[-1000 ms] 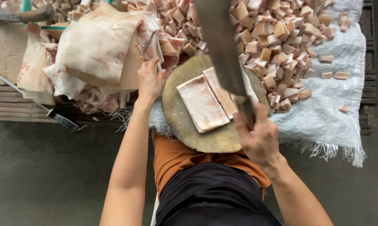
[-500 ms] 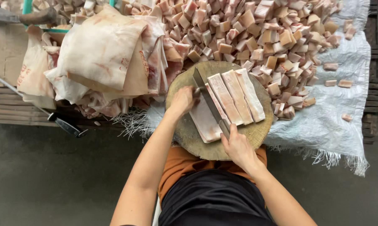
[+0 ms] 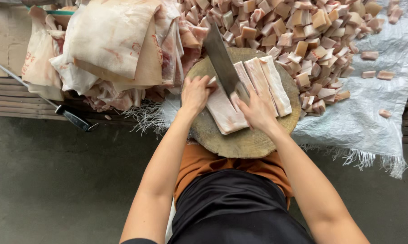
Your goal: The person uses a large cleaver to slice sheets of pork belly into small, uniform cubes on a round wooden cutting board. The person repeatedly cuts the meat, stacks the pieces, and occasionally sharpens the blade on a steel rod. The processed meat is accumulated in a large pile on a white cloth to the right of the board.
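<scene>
Right hand (image 3: pixel 257 110) clamped round cleaver (image 3: pixel 221 61), left hand (image 3: pixel 195 93) pressing flat on meat slab (image 3: pixel 224 113) atop chopping block (image 3: pixel 244 140).

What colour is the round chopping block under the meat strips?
The chopping block is light brown wood, seen best in the head view.

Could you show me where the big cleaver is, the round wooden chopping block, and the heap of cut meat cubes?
Broad steel cleaver (image 3: pixel 219 58), head view, on the flat of the blade.
Round wooden chopping block (image 3: pixel 244 143), head view, on bare wood near its front edge.
Heap of pale pink meat cubes (image 3: pixel 303 31), head view, on cubes at mid-heap.
</scene>
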